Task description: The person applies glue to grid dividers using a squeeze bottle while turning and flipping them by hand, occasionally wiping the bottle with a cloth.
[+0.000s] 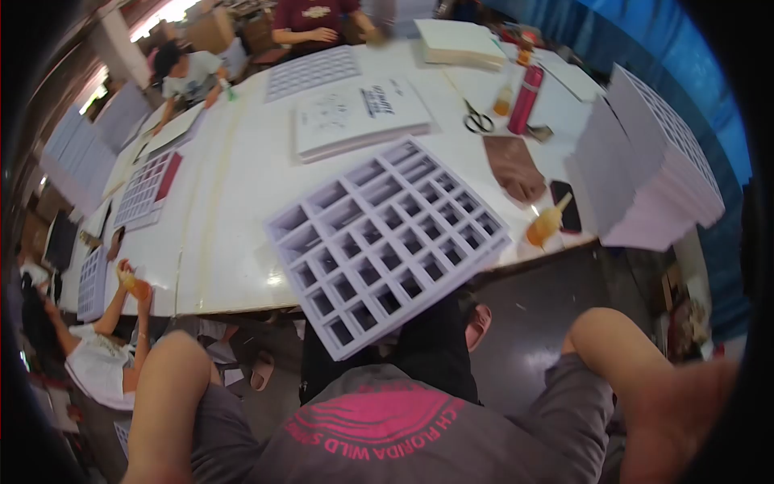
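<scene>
A pale lavender divider tray (367,242) with many compartments lies tilted at the table's near edge, overhanging toward my lap. Neither hand touches it. Both my elbows are bent, and the forearms run back toward the camera. My left hand is out of view below the lower left edge. At the lower right, a blurred, close-up part of my right hand or wrist (685,403) shows; its fingers cannot be made out. Beyond the tray lies a stack of printed white sheets or boards (363,117). Right of the tray is a glue bottle (544,226) with orange-yellow contents.
A phone (567,206), brown cloth (514,168), scissors (478,119) and pink flask (526,101) lie or stand on the right. A tall tray stack (645,161) borders them. Co-workers sit left (101,355), far left (189,73) and opposite (314,24).
</scene>
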Demonstrator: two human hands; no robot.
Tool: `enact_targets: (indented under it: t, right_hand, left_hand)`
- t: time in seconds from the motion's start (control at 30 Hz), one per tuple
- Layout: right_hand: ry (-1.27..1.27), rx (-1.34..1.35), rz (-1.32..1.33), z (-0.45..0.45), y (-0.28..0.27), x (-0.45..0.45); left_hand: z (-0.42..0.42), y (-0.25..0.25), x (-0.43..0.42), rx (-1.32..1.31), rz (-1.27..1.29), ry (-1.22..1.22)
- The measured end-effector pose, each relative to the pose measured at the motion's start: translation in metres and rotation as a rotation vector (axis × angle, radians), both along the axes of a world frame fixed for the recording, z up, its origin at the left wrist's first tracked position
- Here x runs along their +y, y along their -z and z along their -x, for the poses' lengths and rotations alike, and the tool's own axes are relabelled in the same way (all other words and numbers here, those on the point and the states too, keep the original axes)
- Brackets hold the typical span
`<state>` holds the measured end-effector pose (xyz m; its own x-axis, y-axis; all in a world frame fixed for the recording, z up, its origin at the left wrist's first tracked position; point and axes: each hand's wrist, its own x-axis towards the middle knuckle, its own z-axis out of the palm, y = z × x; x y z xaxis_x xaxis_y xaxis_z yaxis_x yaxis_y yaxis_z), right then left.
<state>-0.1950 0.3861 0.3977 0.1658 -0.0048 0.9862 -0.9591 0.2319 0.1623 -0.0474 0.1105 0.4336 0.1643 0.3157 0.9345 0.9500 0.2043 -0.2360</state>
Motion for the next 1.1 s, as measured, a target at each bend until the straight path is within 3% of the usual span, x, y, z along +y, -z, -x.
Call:
enact_targets:
  t: [0.1, 0.13, 0.17, 0.2, 0.23, 0.27, 0.33, 0.37, 0.43, 0.47, 0.57, 0.63, 0.7, 0.77, 0.87, 0.97, 1.07, 1.1]
  right_hand:
    - [0.009, -0.169, 0.300, 0.027, 0.026, 0.000]
    - [-0.017, -0.362, 0.412, 0.042, 0.042, 0.002]
    - [-0.476, -0.481, 0.346, 0.061, 0.060, 0.006]
    - [-0.483, -0.748, 0.513, 0.084, 0.096, 0.013]
    - [-0.528, -1.057, 0.566, 0.107, 0.134, 0.021]
    - [-0.760, -1.271, 0.706, 0.133, 0.184, 0.026]
    - [-1.345, -1.758, 1.138, 0.162, 0.262, 0.033]
    - [-1.546, -1.779, 1.312, 0.171, 0.290, 0.030]
    - [-1.496, -1.696, 1.518, 0.194, 0.328, 0.029]
    - [-1.537, -1.588, 1.537, 0.216, 0.359, 0.035]
    - [-1.600, -1.537, 1.728, 0.258, 0.376, 0.058]
    - [-1.625, -1.646, 1.553, 0.290, 0.410, 0.075]
    - [-1.500, -1.611, 1.430, 0.284, 0.404, 0.069]
    - [-1.525, -1.570, 1.450, 0.266, 0.386, 0.064]
    - [-1.693, -1.453, 1.231, 0.232, 0.348, 0.057]
    - [-1.610, -1.451, 1.036, 0.192, 0.283, 0.031]
    - [-1.612, -1.400, 0.659, 0.191, 0.269, 0.040]
    - [-1.476, -1.413, 0.627, 0.186, 0.260, 0.039]
  left_hand:
    - [0.021, 0.031, -0.032, -0.083, -0.018, -0.135]
    - [0.022, 0.060, -0.049, -0.203, -0.278, -0.339]
    - [0.023, 0.089, -0.067, -0.389, -0.530, -0.543]
    - [0.023, 0.118, -0.084, -0.595, -0.735, -0.675]
    - [0.036, 0.151, -0.095, -0.825, -0.593, -0.614]
    - [0.042, 0.184, -0.100, -1.159, -0.745, -0.799]
    - [0.045, 0.261, -0.117, -1.519, -0.801, -0.961]
    - [0.043, 0.292, -0.119, -1.663, -0.809, -1.040]
    - [0.035, 0.353, -0.132, -1.560, -0.467, -1.233]
    - [0.037, 0.360, -0.127, -1.537, -0.516, -1.168]
    - [0.047, 0.371, -0.124, -1.534, -0.719, -1.065]
    - [0.049, 0.367, -0.125, -1.597, -0.774, -0.996]
    - [0.047, 0.389, -0.137, -1.476, -0.682, -1.119]
    - [0.045, 0.380, -0.134, -1.505, -0.775, -1.103]
    - [0.051, 0.394, -0.144, -1.508, -1.151, -0.700]
    - [0.064, 0.374, -0.141, -1.628, -1.069, -0.730]
    - [0.068, 0.375, -0.149, -1.331, -0.827, -1.111]
    - [0.071, 0.371, -0.150, -1.223, -0.718, -1.246]
